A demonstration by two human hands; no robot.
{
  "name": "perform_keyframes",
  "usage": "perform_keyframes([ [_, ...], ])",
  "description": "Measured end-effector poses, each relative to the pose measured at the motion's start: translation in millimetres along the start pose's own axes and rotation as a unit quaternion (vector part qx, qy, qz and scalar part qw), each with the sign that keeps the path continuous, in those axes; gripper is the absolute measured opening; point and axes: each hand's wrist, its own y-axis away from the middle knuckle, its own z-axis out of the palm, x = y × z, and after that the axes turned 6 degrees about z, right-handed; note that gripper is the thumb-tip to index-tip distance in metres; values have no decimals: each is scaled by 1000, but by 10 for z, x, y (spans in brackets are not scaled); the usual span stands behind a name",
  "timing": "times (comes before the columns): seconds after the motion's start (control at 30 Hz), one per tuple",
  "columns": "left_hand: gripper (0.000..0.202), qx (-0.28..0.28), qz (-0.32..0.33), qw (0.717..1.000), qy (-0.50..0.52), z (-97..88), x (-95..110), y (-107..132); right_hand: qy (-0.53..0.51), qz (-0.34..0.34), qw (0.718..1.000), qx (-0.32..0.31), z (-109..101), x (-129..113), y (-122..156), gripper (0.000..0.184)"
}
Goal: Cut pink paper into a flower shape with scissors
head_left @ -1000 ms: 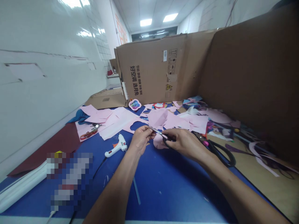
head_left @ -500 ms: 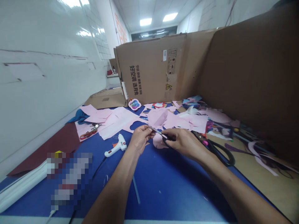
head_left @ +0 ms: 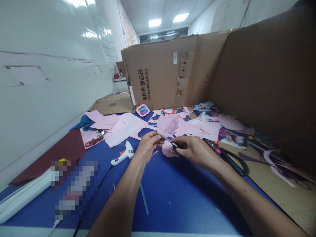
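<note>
My right hand (head_left: 195,149) is closed around the black handles of a pair of scissors (head_left: 170,141), whose blades point left toward my left hand. My left hand (head_left: 148,146) is pinched shut at the blade tips on something too small to make out. A rounded pink paper cutout (head_left: 168,150) lies on the blue table cover (head_left: 172,191) just under the scissors, between both hands.
A white hot glue gun (head_left: 122,154) lies left of my left hand, its cord trailing toward me. Pink paper sheets and scraps (head_left: 128,126) cover the far table. Large black scissors (head_left: 232,158) lie at right. Cardboard panels (head_left: 266,75) wall the back and right.
</note>
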Motion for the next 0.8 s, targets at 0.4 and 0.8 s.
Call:
perform_keyframes([
  [0.4,18,18,3,999,28,-4,-11,7,-34,-2,999,-13,8,52,-13,33],
  [0.8,20,37,-11,997,74,68,-25,38,-72,8,997,-34,13,65,-32,32],
])
